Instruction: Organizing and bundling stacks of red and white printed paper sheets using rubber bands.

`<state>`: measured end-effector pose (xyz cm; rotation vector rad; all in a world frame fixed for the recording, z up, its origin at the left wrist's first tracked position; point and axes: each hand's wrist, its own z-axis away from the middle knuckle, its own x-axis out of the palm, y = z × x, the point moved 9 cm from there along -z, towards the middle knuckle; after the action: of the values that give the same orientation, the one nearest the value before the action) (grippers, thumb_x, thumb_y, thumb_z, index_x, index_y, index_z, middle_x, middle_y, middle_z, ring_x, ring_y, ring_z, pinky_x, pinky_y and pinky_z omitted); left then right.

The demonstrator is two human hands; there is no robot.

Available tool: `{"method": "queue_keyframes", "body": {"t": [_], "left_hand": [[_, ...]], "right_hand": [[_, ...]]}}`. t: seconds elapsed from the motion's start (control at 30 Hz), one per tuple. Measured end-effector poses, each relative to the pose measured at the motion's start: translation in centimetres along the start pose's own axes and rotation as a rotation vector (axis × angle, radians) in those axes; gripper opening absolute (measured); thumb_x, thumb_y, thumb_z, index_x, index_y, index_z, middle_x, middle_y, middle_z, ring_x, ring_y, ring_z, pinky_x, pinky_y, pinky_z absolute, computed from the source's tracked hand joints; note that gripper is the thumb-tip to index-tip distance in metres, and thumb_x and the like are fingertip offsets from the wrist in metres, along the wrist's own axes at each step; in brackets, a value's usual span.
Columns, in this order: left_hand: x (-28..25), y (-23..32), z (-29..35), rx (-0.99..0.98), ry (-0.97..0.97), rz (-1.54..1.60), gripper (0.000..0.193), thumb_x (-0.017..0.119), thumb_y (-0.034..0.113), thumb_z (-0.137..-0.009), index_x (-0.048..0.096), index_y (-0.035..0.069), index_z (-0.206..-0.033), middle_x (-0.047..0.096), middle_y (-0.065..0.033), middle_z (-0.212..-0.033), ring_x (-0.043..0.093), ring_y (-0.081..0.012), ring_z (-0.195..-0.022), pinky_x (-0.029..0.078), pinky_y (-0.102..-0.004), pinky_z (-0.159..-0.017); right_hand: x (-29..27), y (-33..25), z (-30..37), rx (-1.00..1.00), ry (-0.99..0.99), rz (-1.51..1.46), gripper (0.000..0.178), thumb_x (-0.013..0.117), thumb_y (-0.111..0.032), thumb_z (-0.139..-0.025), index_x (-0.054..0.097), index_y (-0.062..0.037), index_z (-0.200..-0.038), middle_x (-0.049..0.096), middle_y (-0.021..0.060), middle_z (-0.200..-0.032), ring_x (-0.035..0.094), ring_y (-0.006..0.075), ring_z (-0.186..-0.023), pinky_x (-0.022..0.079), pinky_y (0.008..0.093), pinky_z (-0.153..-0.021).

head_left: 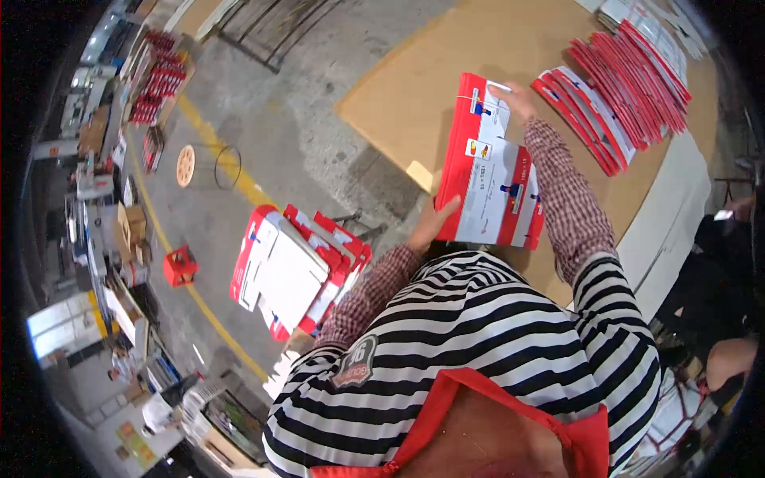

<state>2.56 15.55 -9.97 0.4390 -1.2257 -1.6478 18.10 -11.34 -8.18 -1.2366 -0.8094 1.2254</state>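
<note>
A bundle of flat red-and-white printed cartons is tilted up in front of my chest, at the near edge of the brown-topped table. My left hand grips its lower left edge, thumb over the front. At its upper right corner my right hand is closed on the edge. A thin pale line, perhaps a string, crosses the bundle near its top. To the right on the table lie a small group of similar flat cartons and a longer leaning row of them.
Left of me stands a stack of flat red-and-white cartons. On the floor farther left are a red plastic stool and a round wooden-topped stool. A metal frame stands beyond the table. Another person's bare limb shows at the right edge.
</note>
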Motion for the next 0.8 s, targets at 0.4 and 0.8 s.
{"method": "queue_keyframes", "body": {"t": [0.4, 0.8], "left_hand": [[-6.9, -5.7, -1.4, 0.032, 0.407, -0.746, 0.060, 0.053, 0.052, -0.080, 0.054, -0.003, -0.103, 0.060, -0.0267, -0.083, 0.058, -0.0413, -0.080, 0.046, -0.0470, -0.070], [-6.9, -7.5, -2.2, 0.004, 0.256, -0.589, 0.057, 0.055, 0.050, -0.079, 0.050, 0.003, -0.111, 0.060, -0.0235, -0.087, 0.057, -0.0400, -0.079, 0.046, -0.0456, -0.070]], "right_hand": [[16.3, 3.1, 1.4, -0.269, 0.188, 1.132, 0.060, 0.058, -0.049, -0.075, 0.048, -0.0157, -0.124, 0.021, 0.0179, -0.141, 0.019, 0.0449, -0.126, 0.015, 0.0598, -0.099], [16.2, 4.1, 1.8, -0.436, 0.354, 1.196, 0.038, 0.044, -0.048, -0.085, 0.056, -0.0299, -0.115, 0.028, 0.0147, -0.137, 0.024, 0.0413, -0.123, 0.016, 0.0564, -0.100]]}}
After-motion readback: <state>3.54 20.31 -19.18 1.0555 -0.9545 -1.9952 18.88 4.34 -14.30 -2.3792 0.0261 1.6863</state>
